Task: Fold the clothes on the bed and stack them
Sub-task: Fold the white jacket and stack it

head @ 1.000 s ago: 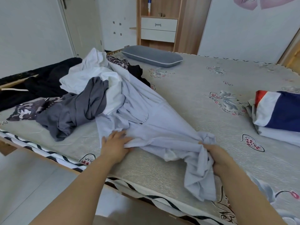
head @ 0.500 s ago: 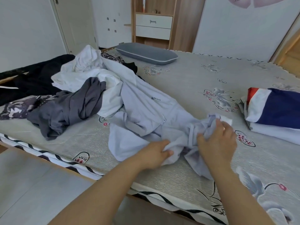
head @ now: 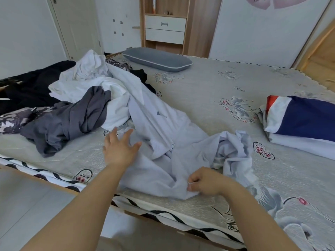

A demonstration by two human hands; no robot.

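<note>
Your left hand (head: 119, 148) is spreading wide, the fingers straight and apart; it is gripping nothing, and it is hovering over, or lightly touching, the left border of the pale blue garment (head: 163, 142) (I cannot tell which). Your right hand (head: 205, 181) is curling closed, thumb and fingers pinching a fold of the same garment near the front edge of the bed (head: 208, 98).

The pale blue garment is lying crumpled between your two hands and is stretching away from you, up to the pile of unfolded clothes (head: 76, 98) at the left, where white, dark grey and black pieces are lying mixed together. One bunched part of the garment is resting just to the right of your right hand. The folded stack (head: 301, 124), with a navy, white and red piece on top, is sitting well apart at the right side of the bed.

Both forearms are reaching forward from the bottom of the view, the left one extending farther than the right.
</note>
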